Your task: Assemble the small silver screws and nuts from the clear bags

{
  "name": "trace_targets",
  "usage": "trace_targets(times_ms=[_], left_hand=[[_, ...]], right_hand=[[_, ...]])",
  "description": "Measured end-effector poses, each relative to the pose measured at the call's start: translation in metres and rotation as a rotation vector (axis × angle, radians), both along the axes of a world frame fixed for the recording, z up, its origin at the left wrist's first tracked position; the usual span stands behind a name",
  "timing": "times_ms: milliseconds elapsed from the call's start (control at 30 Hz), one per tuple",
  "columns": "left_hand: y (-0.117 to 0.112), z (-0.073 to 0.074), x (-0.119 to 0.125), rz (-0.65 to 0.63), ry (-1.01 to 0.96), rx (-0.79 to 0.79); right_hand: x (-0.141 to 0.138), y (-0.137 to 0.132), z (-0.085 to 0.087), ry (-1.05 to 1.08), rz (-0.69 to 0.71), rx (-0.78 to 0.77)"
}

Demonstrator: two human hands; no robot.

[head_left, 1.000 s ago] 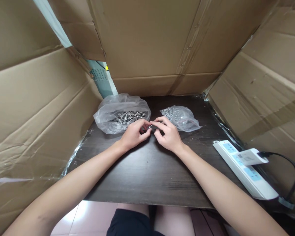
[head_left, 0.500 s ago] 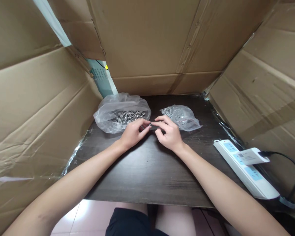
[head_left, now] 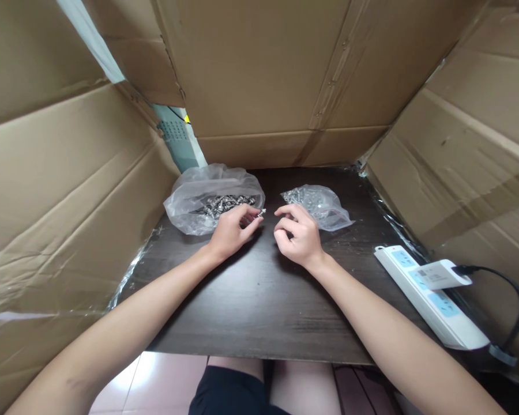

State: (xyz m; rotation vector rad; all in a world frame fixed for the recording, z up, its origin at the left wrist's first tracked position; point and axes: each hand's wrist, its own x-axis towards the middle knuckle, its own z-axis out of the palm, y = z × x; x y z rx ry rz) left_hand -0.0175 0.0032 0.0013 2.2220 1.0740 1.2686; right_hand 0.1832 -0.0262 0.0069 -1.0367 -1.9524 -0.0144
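Observation:
My left hand (head_left: 231, 232) pinches a small metal screw (head_left: 261, 213) between thumb and fingers, just in front of a large clear bag of metal screws (head_left: 214, 199). A few centimetres to the right, my right hand (head_left: 297, 235) hovers over the dark table (head_left: 259, 300) with its fingers curled, and I see nothing in them. Behind the right hand lies a smaller clear zip bag of small metal parts (head_left: 318, 204).
Cardboard walls (head_left: 60, 190) close in the table on the left, back and right. A white power strip (head_left: 432, 300) with a white plug and black cable lies at the right edge. My knees show below the table's front edge.
My hands, which met over the small screw, have come apart. The left hand keeps the screw and has shifted toward the large bag; the right hand has drawn back slightly.

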Motion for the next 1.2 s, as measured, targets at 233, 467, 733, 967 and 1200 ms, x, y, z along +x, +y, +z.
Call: trace_targets(times_ms=[233, 467, 733, 967, 1200], left_hand=[[0.0, 0.001, 0.0, -0.029, 0.015, 0.042], [0.0, 0.001, 0.0, -0.008, 0.004, 0.006], [0.0, -0.002, 0.0, -0.094, 0.038, 0.036], [-0.002, -0.001, 0.002, -0.129, 0.055, 0.071], [-0.001, -0.001, 0.002, -0.105, 0.066, 0.07]], right_hand=[[0.0, 0.002, 0.0, -0.101, 0.007, -0.061], [-0.002, 0.002, -0.002, 0.099, -0.003, -0.006], [-0.003, 0.009, -0.01, 0.24, 0.113, -0.363], [-0.003, 0.01, -0.009, 0.21, 0.124, -0.433], [-0.003, 0.009, -0.01, 0.169, 0.175, -0.433]])
